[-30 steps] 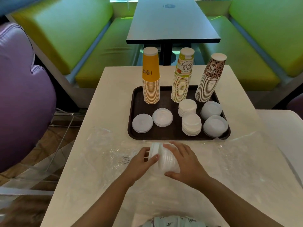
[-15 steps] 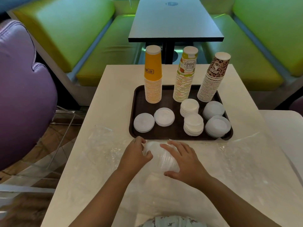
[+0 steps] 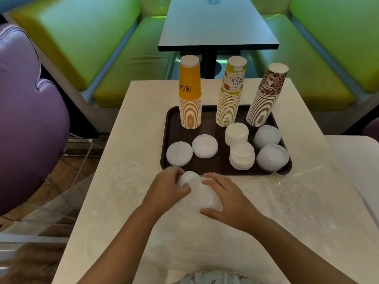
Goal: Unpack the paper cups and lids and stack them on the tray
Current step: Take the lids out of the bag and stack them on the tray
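Note:
A dark brown tray [image 3: 209, 168] sits on the white table. On its far side stand three upside-down cup stacks: yellow [image 3: 190, 93], fruit-print [image 3: 230, 93] and leopard-print [image 3: 265, 97]. Several white lid piles [image 3: 242, 155] lie on its near half. Just in front of the tray a stack of white lids [image 3: 202, 194] lies on its side in clear plastic wrap. My left hand [image 3: 167, 187] grips its far end. My right hand [image 3: 229, 199] curls over its near part, thumb underneath.
Loose clear plastic wrapping [image 3: 303, 193] covers the near table on both sides of my hands. A purple chair [image 3: 28, 119] stands at the left. A second white table [image 3: 352, 152] adjoins at the right. A dark table [image 3: 217, 23] and green benches lie beyond.
My left hand has slid from the stack's side onto its far end, covering it. The stack has shifted slightly towards the tray. My right hand keeps its hold.

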### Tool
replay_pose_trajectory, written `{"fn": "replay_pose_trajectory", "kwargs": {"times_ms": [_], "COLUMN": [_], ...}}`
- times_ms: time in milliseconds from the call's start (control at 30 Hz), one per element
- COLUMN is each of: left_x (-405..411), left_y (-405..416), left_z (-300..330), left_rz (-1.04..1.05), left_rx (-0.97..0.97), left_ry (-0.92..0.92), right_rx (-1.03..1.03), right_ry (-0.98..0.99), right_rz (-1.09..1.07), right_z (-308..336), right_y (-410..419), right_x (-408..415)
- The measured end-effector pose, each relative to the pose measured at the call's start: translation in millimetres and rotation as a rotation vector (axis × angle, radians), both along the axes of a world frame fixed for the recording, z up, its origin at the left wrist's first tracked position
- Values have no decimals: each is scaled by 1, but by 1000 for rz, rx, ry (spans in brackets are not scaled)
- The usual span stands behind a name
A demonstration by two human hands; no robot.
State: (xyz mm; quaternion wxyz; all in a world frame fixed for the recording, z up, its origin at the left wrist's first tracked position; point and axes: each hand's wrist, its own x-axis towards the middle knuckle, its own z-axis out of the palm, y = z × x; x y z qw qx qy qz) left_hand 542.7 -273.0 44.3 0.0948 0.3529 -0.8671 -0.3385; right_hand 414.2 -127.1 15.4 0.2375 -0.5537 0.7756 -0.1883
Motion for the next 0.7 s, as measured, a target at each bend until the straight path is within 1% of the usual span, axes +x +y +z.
{"fn": "replay_pose_trajectory", "kwargs": {"times_ms": [67, 100, 167, 200, 233, 300, 367, 433, 500, 533, 600, 667, 700], "left_x": [-1, -2, -2, -2, -1, 1, 3, 3, 3, 2, 0, -5, -9], "left_y": [8, 10, 9, 6, 1, -6, -9, -8, -2, 2, 9, 17, 21], "left_z": [-5, -7, -9, -10, -11, -11, -9, -5, -1, 1, 6, 9, 10], "left_rz": [-41, -25, 63, 125, 197, 330, 395, 406, 383, 361, 291, 180, 116], "left_rx": [-37, -57, -69, -43, 17, 200, 303, 291, 209, 152, 21, -95, -145], "left_ry": [53, 71, 96, 113, 139, 217, 292, 343, 390, 412, 455, 489, 493], "right_rx": [2, 3, 31, 63, 100, 159, 178, 187, 110, 18, -173, -242, -241], "right_ry": [-52, -71, -59, -38, -15, 2, -1, 9, -7, -57, -239, -534, -735], "right_rz": [-25, -40, -40, -32, -22, -14, -19, -24, -83, -148, -292, -351, -355], "right_z": [0, 0, 0, -1, -2, -4, -5, -4, -3, 0, 10, 24, 30], "right_y": [-3, -4, -5, -5, -4, -2, -1, -1, -2, -3, -6, -12, -16], "right_x": [2, 3, 4, 3, 2, 1, 0, -1, 0, 1, 5, 7, 7]}}
